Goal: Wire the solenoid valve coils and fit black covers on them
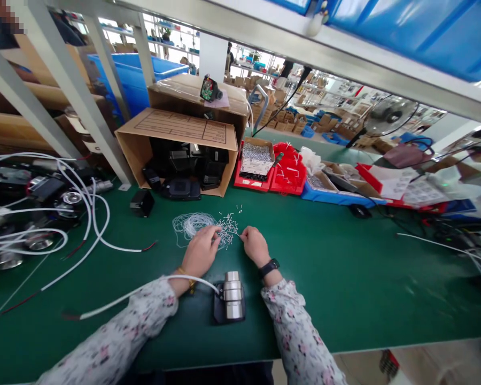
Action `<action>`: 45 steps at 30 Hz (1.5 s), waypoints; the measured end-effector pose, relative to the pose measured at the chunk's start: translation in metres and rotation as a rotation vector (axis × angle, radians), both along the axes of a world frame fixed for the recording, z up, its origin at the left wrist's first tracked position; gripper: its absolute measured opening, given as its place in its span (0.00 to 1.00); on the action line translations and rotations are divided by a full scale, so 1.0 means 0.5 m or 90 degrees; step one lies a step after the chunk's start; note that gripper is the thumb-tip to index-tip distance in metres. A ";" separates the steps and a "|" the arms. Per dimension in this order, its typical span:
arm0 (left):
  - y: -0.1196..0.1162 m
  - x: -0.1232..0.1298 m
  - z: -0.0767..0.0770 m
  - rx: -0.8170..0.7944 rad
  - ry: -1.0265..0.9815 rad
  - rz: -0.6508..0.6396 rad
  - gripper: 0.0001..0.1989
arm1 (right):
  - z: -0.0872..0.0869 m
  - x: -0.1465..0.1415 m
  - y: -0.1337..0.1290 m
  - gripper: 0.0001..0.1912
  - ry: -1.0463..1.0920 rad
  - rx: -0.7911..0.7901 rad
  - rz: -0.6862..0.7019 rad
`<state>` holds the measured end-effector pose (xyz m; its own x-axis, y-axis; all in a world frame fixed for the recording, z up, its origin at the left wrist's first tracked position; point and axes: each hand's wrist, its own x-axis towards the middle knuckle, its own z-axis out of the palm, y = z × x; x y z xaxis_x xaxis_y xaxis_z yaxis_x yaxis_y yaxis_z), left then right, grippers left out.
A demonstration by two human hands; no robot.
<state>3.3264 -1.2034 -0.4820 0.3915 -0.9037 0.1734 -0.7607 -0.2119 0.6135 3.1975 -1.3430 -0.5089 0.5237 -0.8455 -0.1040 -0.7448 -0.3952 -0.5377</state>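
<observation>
Apparently, much is left to be handled: small loose pieces (227, 226) are heaped on the surface (344, 267) between the left hand (201, 252) and right hand (256, 246); whether either grip is closed cannot be told.

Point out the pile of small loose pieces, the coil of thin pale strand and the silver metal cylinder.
Pile of small loose pieces (227, 229): head view, middle of the heap.
Coil of thin pale strand (193, 225): head view, its dense loops.
Silver metal cylinder (233, 295): head view, middle of its body.
</observation>
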 end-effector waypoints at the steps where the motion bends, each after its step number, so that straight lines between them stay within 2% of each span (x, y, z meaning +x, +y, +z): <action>1: -0.032 0.003 -0.004 0.009 -0.016 -0.003 0.09 | 0.003 -0.001 -0.001 0.04 -0.001 0.006 0.003; 4: -0.105 0.007 -0.015 0.049 -0.064 -0.016 0.04 | 0.010 0.005 -0.002 0.03 -0.008 0.016 0.001; 6: -0.129 0.005 -0.021 0.078 -0.088 -0.023 0.05 | 0.011 0.014 -0.001 0.04 -0.019 0.015 -0.007; 9: -0.137 -0.001 -0.027 0.114 -0.108 -0.025 0.07 | 0.011 0.023 0.002 0.07 -0.061 0.027 -0.007; 12: -0.134 -0.005 -0.032 0.131 -0.109 -0.022 0.07 | 0.018 0.006 0.015 0.07 -0.138 0.073 0.014; 15: -0.137 -0.003 -0.035 0.119 -0.089 -0.027 0.07 | 0.030 -0.042 0.050 0.01 -0.237 0.162 0.045; 19: -0.134 0.000 -0.029 0.059 -0.022 -0.047 0.06 | 0.033 -0.119 0.118 0.09 -0.347 0.265 0.043; 22: -0.097 -0.001 -0.022 0.014 0.066 -0.061 0.06 | 0.022 -0.153 0.157 0.09 -0.392 0.302 0.008; 26: 0.006 -0.009 -0.023 0.023 0.213 -0.073 0.05 | 0.009 -0.164 0.179 0.07 -0.415 0.312 -0.012; 29: 0.086 -0.022 -0.021 0.039 0.281 -0.086 0.07 | 0.006 -0.160 0.184 0.05 -0.407 0.277 -0.001; 31: 0.120 -0.033 -0.016 0.034 0.301 -0.096 0.09 | 0.005 -0.158 0.187 0.04 -0.401 0.231 0.011; 35: 0.138 -0.055 -0.005 0.017 0.301 -0.110 0.08 | 0.006 -0.162 0.191 0.06 -0.401 0.153 0.058; 40: 0.132 -0.060 -0.011 -0.032 0.160 -0.175 0.13 | 0.015 -0.180 0.179 0.09 -0.376 0.145 0.168; 42: 0.134 -0.055 -0.022 -0.058 0.097 -0.213 0.14 | 0.016 -0.178 0.158 0.09 -0.314 0.163 0.158; 45: 0.142 -0.050 -0.044 -0.125 0.002 -0.251 0.15 | 0.005 -0.144 0.107 0.11 -0.231 0.133 0.061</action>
